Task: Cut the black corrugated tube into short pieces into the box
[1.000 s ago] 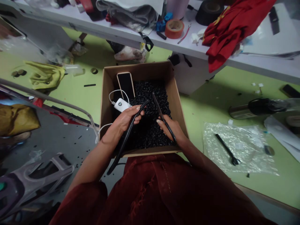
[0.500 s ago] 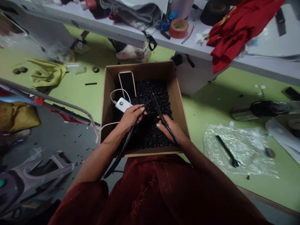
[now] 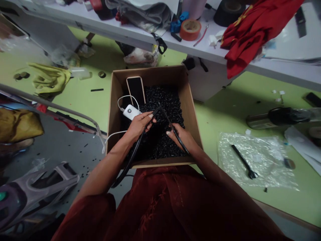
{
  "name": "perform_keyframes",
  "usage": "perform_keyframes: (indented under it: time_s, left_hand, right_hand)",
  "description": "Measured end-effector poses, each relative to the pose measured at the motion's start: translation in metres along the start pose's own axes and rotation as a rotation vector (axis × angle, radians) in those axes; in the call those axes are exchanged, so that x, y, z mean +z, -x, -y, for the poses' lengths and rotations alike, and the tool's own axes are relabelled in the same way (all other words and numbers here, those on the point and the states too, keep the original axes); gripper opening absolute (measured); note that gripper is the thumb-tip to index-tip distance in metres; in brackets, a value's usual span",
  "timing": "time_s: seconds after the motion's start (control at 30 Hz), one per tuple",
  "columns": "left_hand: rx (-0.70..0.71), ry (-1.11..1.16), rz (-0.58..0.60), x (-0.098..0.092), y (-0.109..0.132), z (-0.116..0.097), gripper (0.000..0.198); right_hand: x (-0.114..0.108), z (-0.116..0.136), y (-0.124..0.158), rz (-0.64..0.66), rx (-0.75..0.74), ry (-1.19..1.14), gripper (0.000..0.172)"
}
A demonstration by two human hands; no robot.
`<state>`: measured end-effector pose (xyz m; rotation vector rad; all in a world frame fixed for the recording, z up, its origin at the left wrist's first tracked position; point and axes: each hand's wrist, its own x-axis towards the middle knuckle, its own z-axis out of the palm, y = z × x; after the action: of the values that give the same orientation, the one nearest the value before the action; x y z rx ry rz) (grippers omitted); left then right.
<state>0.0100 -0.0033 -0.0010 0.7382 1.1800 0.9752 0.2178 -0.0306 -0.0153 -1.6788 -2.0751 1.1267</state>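
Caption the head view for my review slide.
Left hand grips a black corrugated hose, right hand a slim black rod, above black pellets in a cardboard box.

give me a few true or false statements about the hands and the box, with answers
1. The left hand holds a black corrugated tube. True.
2. The right hand is empty. False: it holds a slim black rod.
3. The white power bank lies outside the cardboard box. False: it sits inside the box, beside a smartphone.
4. Black granules fill most of the box. True.
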Motion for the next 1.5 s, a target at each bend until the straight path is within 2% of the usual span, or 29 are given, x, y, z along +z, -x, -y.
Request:
perform_keyframes:
  time_s: [0.43, 0.77, 0.93, 1.13, 1.5]
  left_hand:
    - [0.035, -0.064, 0.063, -0.002, -0.001, 0.003, 0.027]
    - [-0.030, -0.135, 0.102, 0.005, 0.002, 0.005, 0.036]
    - [-0.036, -0.150, 0.124, 0.003, 0.001, 0.007, 0.039]
    - [-0.014, -0.235, 0.133, 0.002, 0.001, 0.010, 0.038]
    - [-0.042, -0.185, 0.151, 0.001, -0.001, 0.013, 0.038]
  right_hand:
    - [0.004, 0.000, -0.001, 0.070, -0.038, -0.003, 0.040]
    - [0.005, -0.003, -0.001, 0.074, -0.069, -0.045, 0.039]
    - [0.002, -0.001, 0.000, 0.094, -0.048, -0.087, 0.040]
    - [0.004, -0.002, 0.000, 0.111, -0.103, -0.096, 0.041]
    - [0.001, 0.002, 0.001, 0.065, -0.019, 0.030, 0.021]
